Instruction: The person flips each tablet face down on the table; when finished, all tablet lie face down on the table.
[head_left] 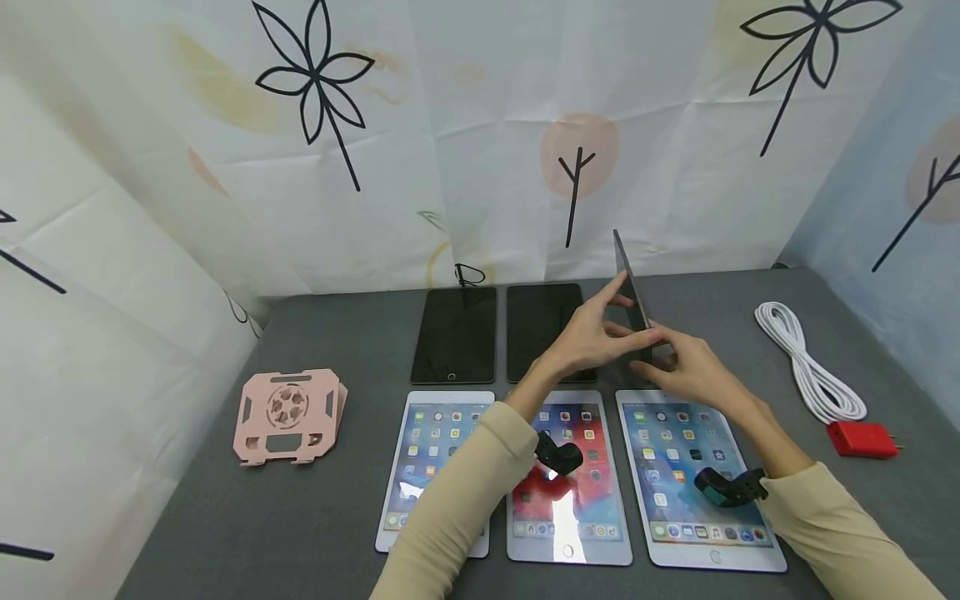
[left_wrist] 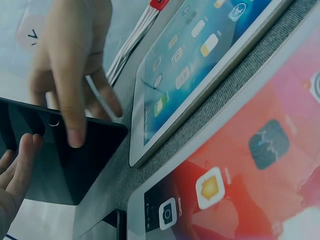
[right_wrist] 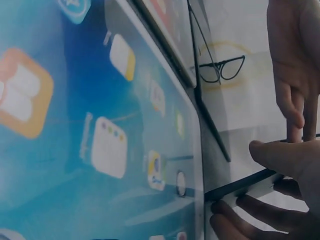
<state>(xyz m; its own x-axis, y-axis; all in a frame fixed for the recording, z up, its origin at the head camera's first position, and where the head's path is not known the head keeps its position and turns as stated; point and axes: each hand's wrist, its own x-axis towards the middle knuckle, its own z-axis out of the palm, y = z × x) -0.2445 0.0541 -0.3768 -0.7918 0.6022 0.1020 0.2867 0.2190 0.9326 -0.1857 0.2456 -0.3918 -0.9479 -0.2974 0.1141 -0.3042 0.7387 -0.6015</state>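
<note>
A dark tablet (head_left: 632,287) stands on edge above the back right of the table, seen nearly edge-on in the head view. My right hand (head_left: 693,371) grips its near end, thumb on the dark glass and fingers behind, as the left wrist view shows. My left hand (head_left: 592,337) touches the glass with nearly straight fingers (left_wrist: 22,167). In the right wrist view the held tablet (right_wrist: 245,184) shows as a thin edge between the hands. Beneath my forearms lie three lit white-framed tablets: left (head_left: 438,425), middle (head_left: 600,492) and right (head_left: 675,467).
Two black-screened tablets lie behind the lit row, one at left (head_left: 453,333) and one at centre (head_left: 536,321), partly covered by my left arm. A pink folding stand (head_left: 288,417) is at left. At right are a coiled white cable (head_left: 813,367) and a red charger plug (head_left: 862,439).
</note>
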